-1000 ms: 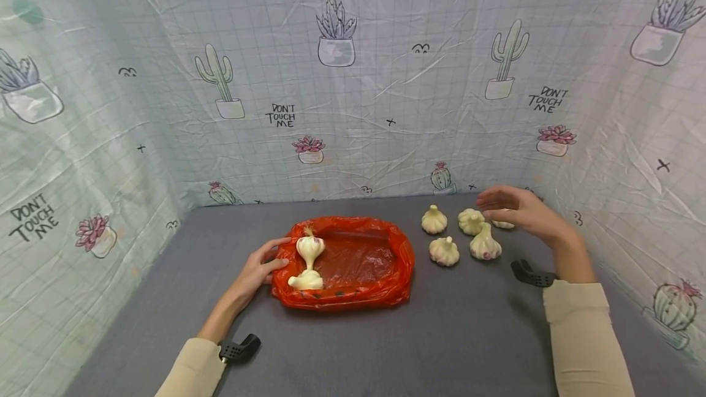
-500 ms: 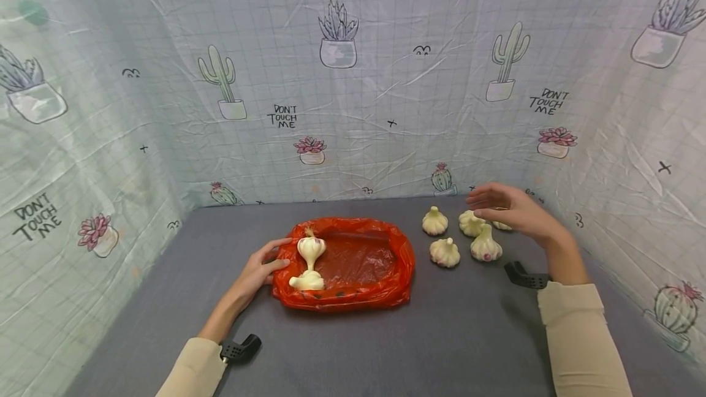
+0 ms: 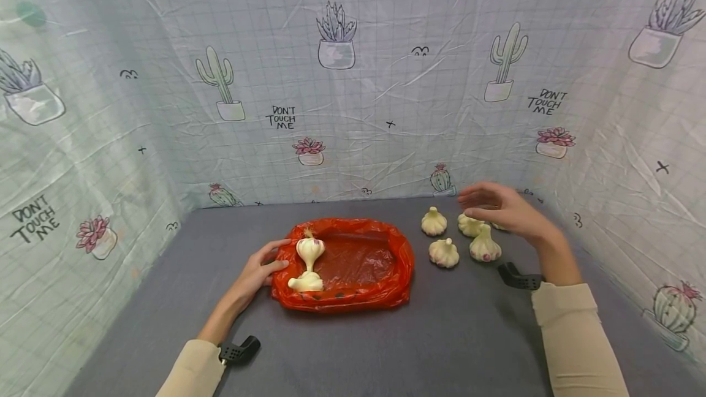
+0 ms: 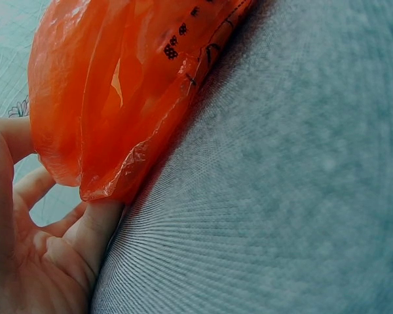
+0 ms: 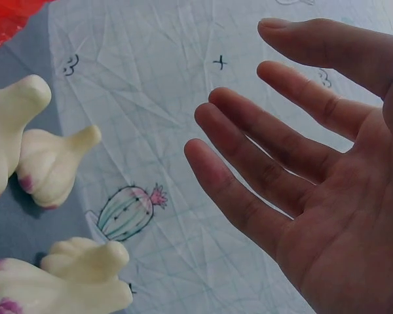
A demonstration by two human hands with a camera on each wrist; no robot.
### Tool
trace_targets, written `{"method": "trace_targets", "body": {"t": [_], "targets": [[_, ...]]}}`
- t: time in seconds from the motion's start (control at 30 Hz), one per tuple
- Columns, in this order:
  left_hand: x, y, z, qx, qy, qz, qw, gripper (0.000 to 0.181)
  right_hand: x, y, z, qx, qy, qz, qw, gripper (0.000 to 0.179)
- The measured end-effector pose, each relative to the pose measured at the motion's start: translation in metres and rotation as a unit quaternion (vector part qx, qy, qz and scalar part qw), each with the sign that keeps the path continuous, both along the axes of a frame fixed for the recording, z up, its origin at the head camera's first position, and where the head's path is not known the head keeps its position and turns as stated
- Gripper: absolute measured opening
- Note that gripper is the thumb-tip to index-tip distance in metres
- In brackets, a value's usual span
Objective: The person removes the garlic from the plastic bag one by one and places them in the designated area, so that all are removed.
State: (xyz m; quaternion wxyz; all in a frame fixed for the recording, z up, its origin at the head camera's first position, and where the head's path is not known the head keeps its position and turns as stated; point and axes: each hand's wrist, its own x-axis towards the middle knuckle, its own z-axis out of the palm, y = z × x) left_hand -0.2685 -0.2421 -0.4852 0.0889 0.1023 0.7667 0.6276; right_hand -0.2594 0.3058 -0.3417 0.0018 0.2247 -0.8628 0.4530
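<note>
My left hand rests against the left end of a red plastic bag, thumb and fingertips at its rolled rim. In the left wrist view, fingers reach along the bag's outer side down by the table. Two garlic bulbs lie inside the bag at its left end, one behind the other. My right hand hovers over the loose garlic bulbs, holding nothing, its fingers extended and slightly spread in the right wrist view. Below it sit a bulb with a purple base and another bulb, partly hidden by the hand.
Two more bulbs stand between bag and right hand: a rear garlic bulb and a nearer garlic bulb. A grey cloth covers the table. Printed curtains enclose its back and sides.
My right hand has drifted left over the bulbs, covering more of the ones behind it. My left hand, the bag and the bulbs have stayed put.
</note>
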Motion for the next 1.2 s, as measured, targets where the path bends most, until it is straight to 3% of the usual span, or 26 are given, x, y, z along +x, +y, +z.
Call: {"method": "trace_targets", "body": {"t": [0.77, 1.2], "targets": [[0.003, -0.001, 0.002, 0.011, -0.001, -0.001, 0.9999, 0.056, 0.003, -0.033, 0.003, -0.001, 0.006, 0.035, 0.9994, 0.037], [0.002, 0.000, 0.001, 0.008, -0.004, 0.006, 0.9999, 0.056, -0.004, -0.053, -0.006, 0.003, 0.013, 0.063, 0.9979, 0.037]]}}
